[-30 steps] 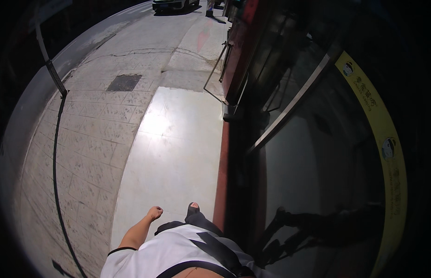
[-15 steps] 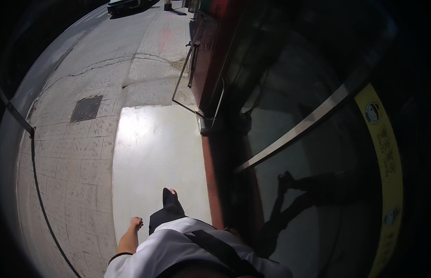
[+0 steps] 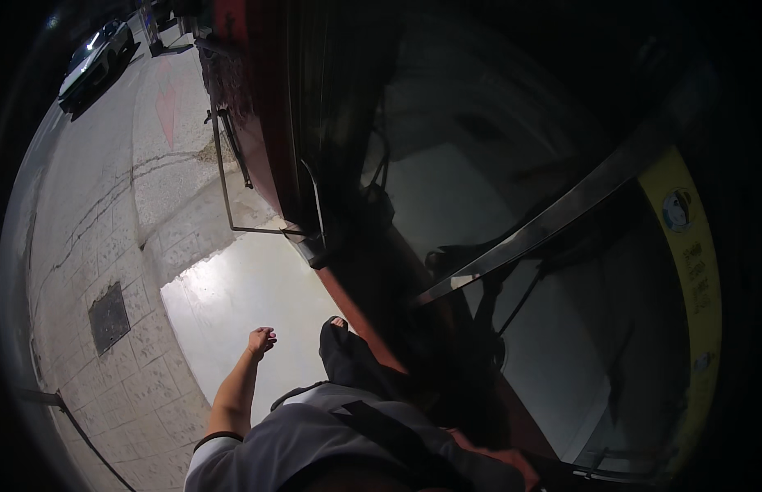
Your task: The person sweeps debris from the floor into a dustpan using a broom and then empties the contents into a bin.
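My left hand [image 3: 262, 339] is out in front of my body, above the pale smooth slab [image 3: 292, 283]. Its fingers are curled loosely inward, and I see nothing in them. The bare forearm comes up from a white sleeve with a dark cuff. My right hand does not show; the shaded lower right side hides what is there. One foot [image 3: 338, 322] in a dark open-toed shoe is on the slab, below a dark trouser leg. A dark strap [image 3: 373, 422] crosses my light shirt.
Dark reflective glass [image 3: 495, 205] fills the right side, with a slanting metal bar [image 3: 512, 250] and a yellow strip [image 3: 694, 271]. A thin metal frame [image 3: 225, 184] juts from the red wall [image 3: 248, 123]. A metal cover [image 3: 109, 318] lies in the paving; a car [image 3: 94, 61] stands far left.
The view has turned right toward the glass, so the paving, car and metal frame sit further left. My left hand has swung forward, and shade now covers my shirt.
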Demonstrator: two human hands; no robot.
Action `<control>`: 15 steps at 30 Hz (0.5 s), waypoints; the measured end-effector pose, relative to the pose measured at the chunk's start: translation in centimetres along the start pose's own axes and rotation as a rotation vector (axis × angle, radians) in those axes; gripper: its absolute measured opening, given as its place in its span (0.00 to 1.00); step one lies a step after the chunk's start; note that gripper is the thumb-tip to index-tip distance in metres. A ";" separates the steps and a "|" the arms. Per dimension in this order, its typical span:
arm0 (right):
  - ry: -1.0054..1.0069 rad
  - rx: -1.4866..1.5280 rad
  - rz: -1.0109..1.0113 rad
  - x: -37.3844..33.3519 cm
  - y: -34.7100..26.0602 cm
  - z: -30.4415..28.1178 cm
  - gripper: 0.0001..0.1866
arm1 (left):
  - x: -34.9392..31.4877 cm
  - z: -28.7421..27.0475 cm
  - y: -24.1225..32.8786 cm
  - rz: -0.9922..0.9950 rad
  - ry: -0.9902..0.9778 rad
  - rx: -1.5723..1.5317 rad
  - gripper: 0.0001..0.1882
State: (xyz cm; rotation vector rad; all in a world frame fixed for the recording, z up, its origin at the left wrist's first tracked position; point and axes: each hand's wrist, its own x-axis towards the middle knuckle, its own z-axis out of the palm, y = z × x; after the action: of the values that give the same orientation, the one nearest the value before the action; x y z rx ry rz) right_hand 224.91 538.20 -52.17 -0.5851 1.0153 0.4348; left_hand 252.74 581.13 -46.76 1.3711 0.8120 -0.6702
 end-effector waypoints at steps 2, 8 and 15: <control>-0.008 0.060 -0.036 2.5 -0.4 2.2 0.09 | 2.2 2.0 2.6 -0.045 -0.077 0.012 0.10; -0.012 0.154 -0.192 6.3 -1.2 9.6 0.09 | 15.1 0.4 9.7 0.614 -0.457 0.485 0.16; -0.118 0.040 -0.837 6.9 1.1 13.7 0.07 | 27.6 7.2 25.3 0.272 -0.420 -0.105 0.24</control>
State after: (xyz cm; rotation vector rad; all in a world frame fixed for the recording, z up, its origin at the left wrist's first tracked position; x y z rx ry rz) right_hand 236.45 548.27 -53.06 -0.8735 0.5883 -0.2889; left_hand 289.88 577.80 -54.79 1.1624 0.3141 -0.6605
